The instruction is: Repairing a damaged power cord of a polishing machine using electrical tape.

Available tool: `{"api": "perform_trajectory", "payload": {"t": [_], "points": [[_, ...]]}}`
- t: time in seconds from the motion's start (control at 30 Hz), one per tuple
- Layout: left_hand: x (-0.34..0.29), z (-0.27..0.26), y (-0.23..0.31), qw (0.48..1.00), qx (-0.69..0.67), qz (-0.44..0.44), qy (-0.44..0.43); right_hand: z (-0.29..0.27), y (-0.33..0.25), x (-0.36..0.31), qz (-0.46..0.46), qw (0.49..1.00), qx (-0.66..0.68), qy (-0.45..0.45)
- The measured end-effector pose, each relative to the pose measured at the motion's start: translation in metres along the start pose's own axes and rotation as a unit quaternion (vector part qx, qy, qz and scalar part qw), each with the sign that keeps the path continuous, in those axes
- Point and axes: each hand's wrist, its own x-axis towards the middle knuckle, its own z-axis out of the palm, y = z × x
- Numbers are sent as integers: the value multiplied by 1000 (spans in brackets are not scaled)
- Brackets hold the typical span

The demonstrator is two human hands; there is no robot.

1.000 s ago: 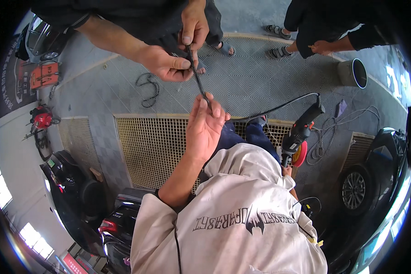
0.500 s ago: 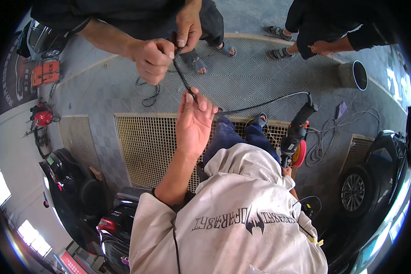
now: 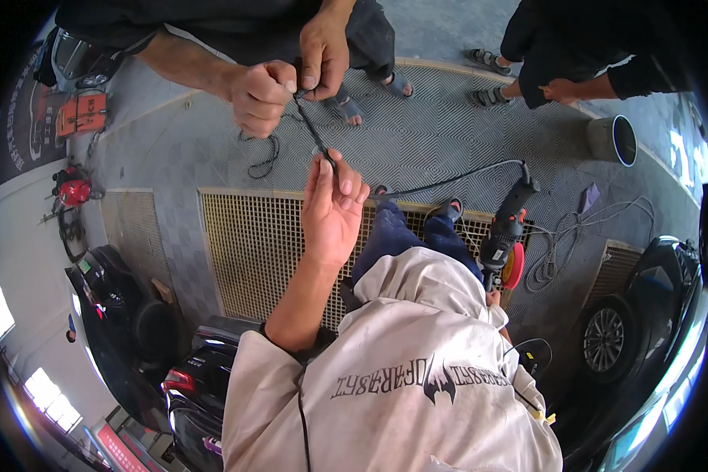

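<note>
My left hand (image 3: 334,208) is raised in front of me, its fingers closed on a dark power cord (image 3: 417,189). From there the cord runs up to a co-worker's two hands (image 3: 287,82), which grip it close together. Its other side sags to the right and joins the back of a black power polisher (image 3: 505,228) with a red pad (image 3: 514,266). Low at my right side, my right hand (image 3: 493,298) grips the polisher near its head, mostly hidden by my light shirt.
A grated floor panel (image 3: 252,259) lies under me. Dark cars stand at lower left and right, one showing its wheel (image 3: 604,340). A loose grey cable (image 3: 554,267) coils on the floor near a bucket (image 3: 612,141). Another person (image 3: 558,90) stands at the upper right.
The view has shifted slightly. My left hand still holds the cord, and the co-worker's hands stay on it, with the far hand's fingers turned a little lower. The polisher hangs in about the same place.
</note>
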Motion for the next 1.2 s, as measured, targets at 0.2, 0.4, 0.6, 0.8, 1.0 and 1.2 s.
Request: {"api": "perform_trajectory", "payload": {"t": [0.2, 0.4, 0.6, 0.8, 1.0, 1.2], "points": [[3, -5, 1, 1000, -2, 3, -1, -1, -23, -8, 14, 1000, -10, -2], [5, -5, -2, 1000, 1, -11, 14, -5, -26, -9, 40, 999, -36, -4], [-3, -6, -20, 998, -26, -55, 30, -5, -21, -7, 51, 998, -46, 0], [1, -1, -25, 998, -22, -55, 4, -3, -18, -6, 60, 997, -52, 0], [0, -2, -35, 999, -1, -50, -17, -2, -13, -6, 68, 996, -53, 2], [-6, 5, -39, 999, -4, -46, 12, 0, -8, -5, 74, 996, -54, -1]]}}
